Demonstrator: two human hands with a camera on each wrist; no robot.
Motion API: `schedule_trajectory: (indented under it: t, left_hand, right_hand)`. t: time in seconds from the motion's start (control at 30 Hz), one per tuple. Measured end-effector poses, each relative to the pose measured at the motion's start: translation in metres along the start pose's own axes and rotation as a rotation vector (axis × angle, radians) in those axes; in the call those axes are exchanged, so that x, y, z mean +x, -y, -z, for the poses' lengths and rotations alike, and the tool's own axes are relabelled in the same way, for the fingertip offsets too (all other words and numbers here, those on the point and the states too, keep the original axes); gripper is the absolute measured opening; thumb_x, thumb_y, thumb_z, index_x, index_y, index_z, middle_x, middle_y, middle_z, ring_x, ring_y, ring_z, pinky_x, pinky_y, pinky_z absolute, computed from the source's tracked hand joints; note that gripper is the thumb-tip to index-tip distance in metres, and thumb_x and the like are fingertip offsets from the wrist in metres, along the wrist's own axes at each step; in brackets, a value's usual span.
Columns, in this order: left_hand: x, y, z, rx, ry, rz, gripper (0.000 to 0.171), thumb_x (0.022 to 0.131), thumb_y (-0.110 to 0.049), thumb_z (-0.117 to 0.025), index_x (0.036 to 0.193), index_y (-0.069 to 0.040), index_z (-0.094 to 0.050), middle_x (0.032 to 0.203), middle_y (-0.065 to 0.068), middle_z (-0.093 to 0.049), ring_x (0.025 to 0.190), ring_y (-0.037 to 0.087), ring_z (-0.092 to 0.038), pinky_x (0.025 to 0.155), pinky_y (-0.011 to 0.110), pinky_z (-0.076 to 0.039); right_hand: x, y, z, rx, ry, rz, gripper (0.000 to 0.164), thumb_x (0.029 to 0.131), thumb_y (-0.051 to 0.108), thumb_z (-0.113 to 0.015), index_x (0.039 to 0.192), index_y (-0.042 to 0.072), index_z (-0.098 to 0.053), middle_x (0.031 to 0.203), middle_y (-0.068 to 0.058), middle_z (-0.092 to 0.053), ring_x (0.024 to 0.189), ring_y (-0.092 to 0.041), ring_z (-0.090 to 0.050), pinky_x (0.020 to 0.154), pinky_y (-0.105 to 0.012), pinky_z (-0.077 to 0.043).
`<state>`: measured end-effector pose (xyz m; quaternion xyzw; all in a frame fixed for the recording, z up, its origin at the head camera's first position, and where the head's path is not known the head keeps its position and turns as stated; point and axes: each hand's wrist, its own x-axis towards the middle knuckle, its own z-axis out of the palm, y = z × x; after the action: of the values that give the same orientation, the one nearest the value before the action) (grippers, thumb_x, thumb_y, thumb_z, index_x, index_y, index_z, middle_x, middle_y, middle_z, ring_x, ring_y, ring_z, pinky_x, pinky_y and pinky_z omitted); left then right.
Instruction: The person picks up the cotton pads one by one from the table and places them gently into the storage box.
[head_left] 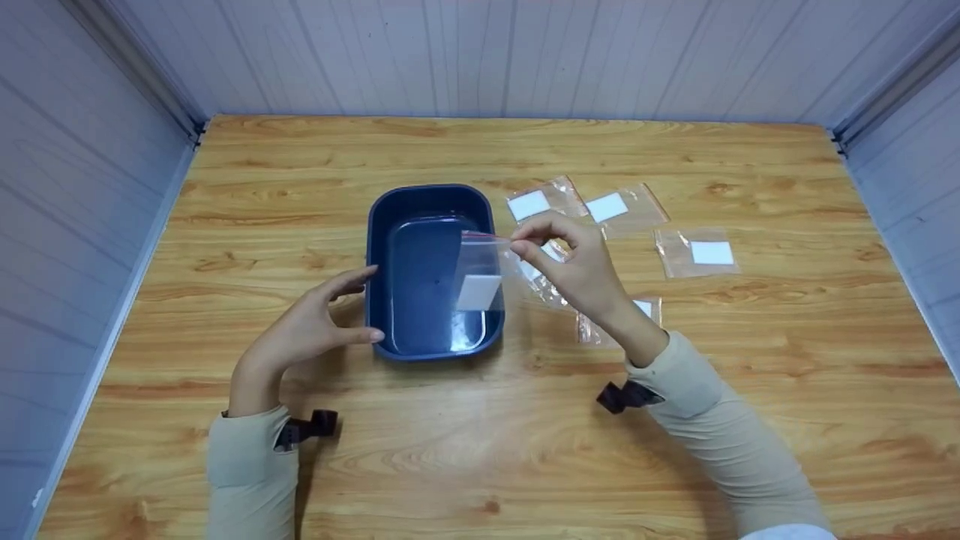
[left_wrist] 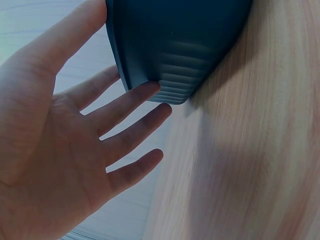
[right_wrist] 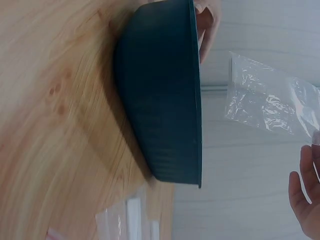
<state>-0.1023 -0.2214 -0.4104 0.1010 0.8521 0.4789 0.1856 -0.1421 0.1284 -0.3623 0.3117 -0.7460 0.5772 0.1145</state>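
Note:
A dark blue plastic bin [head_left: 420, 277] stands on the table. My left hand [head_left: 304, 326] is at its left side, thumb and index finger touching the rim; in the left wrist view the fingers [left_wrist: 127, 102] are spread and fairly straight beside the bin's wall [left_wrist: 170, 40]. My right hand [head_left: 574, 262] pinches a clear zip bag [head_left: 478, 292] by the corner of its red-lined top edge. The bag, with a white rectangle on its lower part, hangs over the bin's right side. The right wrist view shows the bag [right_wrist: 265, 100] above rim level.
Several similar zip bags lie right of the bin, among them one at the back [head_left: 529, 204], one beside it [head_left: 626, 208] and one farther right [head_left: 711, 253]. My right hand and forearm partly cover two others. Panel walls [head_left: 480, 60] enclose the wooden table [head_left: 450, 465].

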Motion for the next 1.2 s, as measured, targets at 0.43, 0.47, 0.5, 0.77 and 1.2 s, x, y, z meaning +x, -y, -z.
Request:
schedule_trajectory:
  t: [0.43,0.47,0.5,0.77,1.2]
  left_hand:
    - [0.002,0.001,0.0,0.01,-0.008,-0.005,0.09,0.079,-0.032,-0.085,0.154,-0.018,-0.037,0.155,0.011,-0.039,0.142,0.037,-0.031,0.115,0.063,-0.017]
    - [0.002,0.001,0.0,0.012,-0.008,-0.009,0.09,0.079,-0.032,-0.085,0.154,-0.018,-0.037,0.154,0.011,-0.039,0.142,0.037,-0.032,0.115,0.063,-0.018]
    - [0.003,0.001,0.0,0.012,-0.008,-0.011,0.091,0.079,-0.033,-0.085,0.154,-0.017,-0.037,0.154,0.011,-0.039,0.141,0.037,-0.032,0.115,0.063,-0.018]
    - [0.002,0.001,-0.001,0.025,-0.007,-0.001,0.092,0.078,-0.034,-0.085,0.154,-0.018,-0.036,0.155,0.012,-0.037,0.142,0.038,-0.031,0.115,0.064,-0.017]
    - [0.001,0.0,-0.001,0.019,-0.012,0.01,0.092,0.078,-0.035,-0.085,0.154,-0.018,-0.036,0.154,0.012,-0.039,0.142,0.038,-0.031,0.115,0.064,-0.017]
  right_hand:
    - [0.003,0.0,-0.032,0.009,0.059,-0.055,0.009,0.093,0.01,-0.07,0.096,0.001,-0.071,0.089,-0.002,-0.07,0.08,-0.015,-0.061,0.075,-0.03,-0.051]
    - [0.003,-0.001,-0.034,0.016,0.062,-0.058,0.009,0.093,0.009,-0.07,0.096,0.001,-0.071,0.088,-0.002,-0.07,0.079,-0.015,-0.06,0.075,-0.03,-0.051]
    - [0.003,-0.002,-0.036,0.024,0.065,-0.061,0.009,0.093,0.009,-0.07,0.096,0.0,-0.071,0.087,-0.002,-0.07,0.078,-0.015,-0.06,0.074,-0.029,-0.051]
    - [-0.002,-0.013,-0.051,0.037,0.128,-0.108,0.01,0.095,0.011,-0.068,0.097,0.002,-0.07,0.089,-0.003,-0.07,0.081,-0.015,-0.061,0.075,-0.028,-0.053]
    - [-0.011,-0.026,-0.063,0.027,0.177,-0.17,0.01,0.094,0.012,-0.069,0.098,0.003,-0.07,0.09,-0.002,-0.071,0.078,-0.013,-0.062,0.07,-0.032,-0.054]
